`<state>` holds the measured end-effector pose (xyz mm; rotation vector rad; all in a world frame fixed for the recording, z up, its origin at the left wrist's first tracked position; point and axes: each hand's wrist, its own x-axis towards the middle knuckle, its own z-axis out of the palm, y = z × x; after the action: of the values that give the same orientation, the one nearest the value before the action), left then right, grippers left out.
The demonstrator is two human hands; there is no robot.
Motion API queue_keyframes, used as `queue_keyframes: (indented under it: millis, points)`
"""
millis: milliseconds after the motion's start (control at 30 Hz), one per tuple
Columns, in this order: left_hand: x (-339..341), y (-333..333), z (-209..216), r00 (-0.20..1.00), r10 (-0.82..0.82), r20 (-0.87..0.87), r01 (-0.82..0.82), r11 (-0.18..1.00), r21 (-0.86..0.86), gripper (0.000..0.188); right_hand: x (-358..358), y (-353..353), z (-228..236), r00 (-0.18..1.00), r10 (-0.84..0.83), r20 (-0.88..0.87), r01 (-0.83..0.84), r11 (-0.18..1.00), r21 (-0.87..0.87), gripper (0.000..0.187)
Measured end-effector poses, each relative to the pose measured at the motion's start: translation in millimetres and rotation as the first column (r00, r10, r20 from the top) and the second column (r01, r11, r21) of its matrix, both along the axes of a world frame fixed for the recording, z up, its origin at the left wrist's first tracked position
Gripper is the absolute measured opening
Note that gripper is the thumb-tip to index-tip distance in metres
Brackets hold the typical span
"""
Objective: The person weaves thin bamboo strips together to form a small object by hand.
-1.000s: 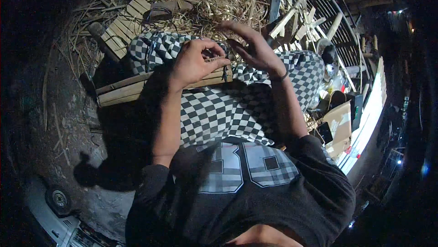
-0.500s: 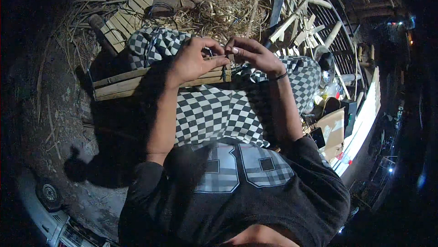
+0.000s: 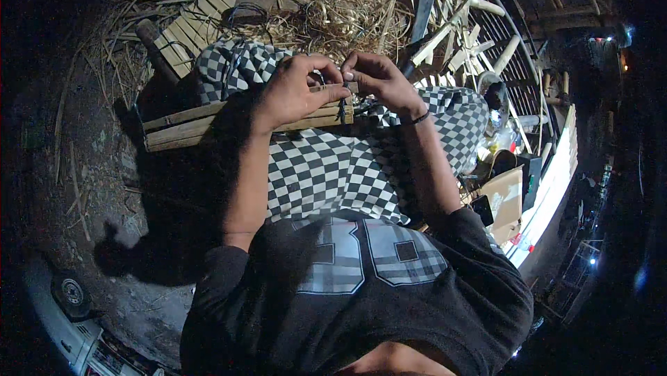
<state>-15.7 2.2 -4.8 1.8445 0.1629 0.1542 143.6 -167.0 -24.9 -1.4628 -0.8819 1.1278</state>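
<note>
Your left hand [image 3: 288,100] curls over bamboo slats [image 3: 186,129], its grip unclear; your right hand [image 3: 389,85] presses fingertips together near the dark tie [image 3: 341,110].

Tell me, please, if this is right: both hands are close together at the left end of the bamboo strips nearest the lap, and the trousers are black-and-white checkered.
One thing is wrong: in the head view, the left hand and right hand are close together at the right end of the bamboo strips. The trousers are black-and-white checkered, as stated.
</note>
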Motion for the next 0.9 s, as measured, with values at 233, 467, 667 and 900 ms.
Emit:
queue_keyframes:
  millis: [233,467,667,900]
  points:
    - [-2,2,8,1.0,0.004,-0.024,-0.001,0.992,0.128,0.041,-14,2,8,0.992,-0.1,0.073,0.099,0.995,0.022,0.011]
    - [-11,2,-17,0.994,0.1,-0.048,-0.076,0.93,0.358,0.042,-26,10,9,0.982,-0.14,0.124,0.146,0.988,-0.041,0.019]
    - [-11,7,4,0.991,-0.022,-0.135,0.056,0.966,0.252,0.031,-20,8,-14,0.976,-0.144,0.161,0.138,0.989,0.051,0.021]
    - [-14,12,-8,0.996,-0.048,-0.075,0.059,0.986,0.157,0.025,-22,8,-14,0.97,-0.162,0.183,0.157,0.987,0.043,0.023]
